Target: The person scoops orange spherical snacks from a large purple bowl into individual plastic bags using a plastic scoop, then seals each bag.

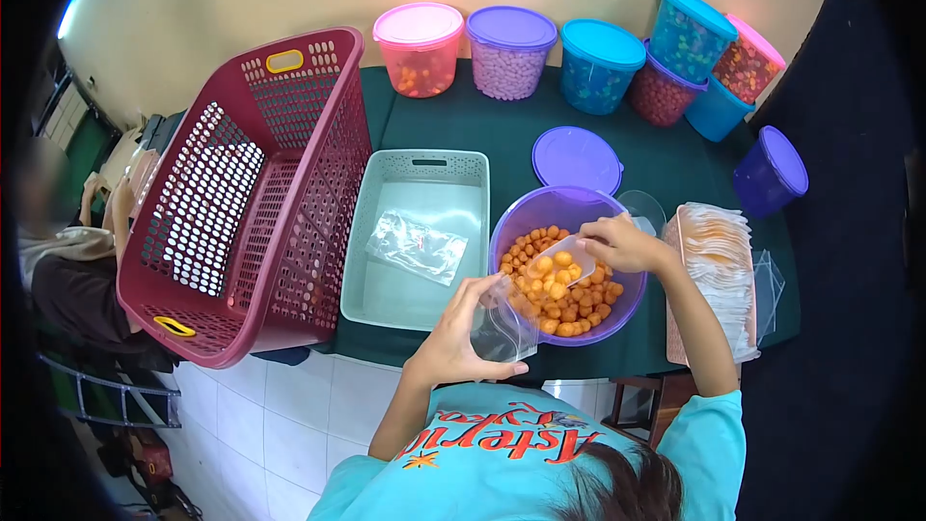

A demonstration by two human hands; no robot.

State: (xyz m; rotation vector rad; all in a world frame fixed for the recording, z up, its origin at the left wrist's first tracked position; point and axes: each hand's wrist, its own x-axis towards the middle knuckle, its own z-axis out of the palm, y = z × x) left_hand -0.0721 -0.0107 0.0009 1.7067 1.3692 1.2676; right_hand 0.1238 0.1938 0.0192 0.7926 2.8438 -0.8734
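Observation:
My right hand grips a clear scoop that carries several round orange snack balls over a purple tub. More orange snack balls lie in the bottom of that tub. At the tub's left rim, my left hand holds a clear plastic bag, its mouth spread toward the scoop. The purple lid of a tub rests flat on the green cloth just behind.
Left of the tub stands a pale green basket with a clear bag inside. A large maroon basket is further left. A pink basket of packed bags sits right. Lidded tubs line the wall. Another person sits far left.

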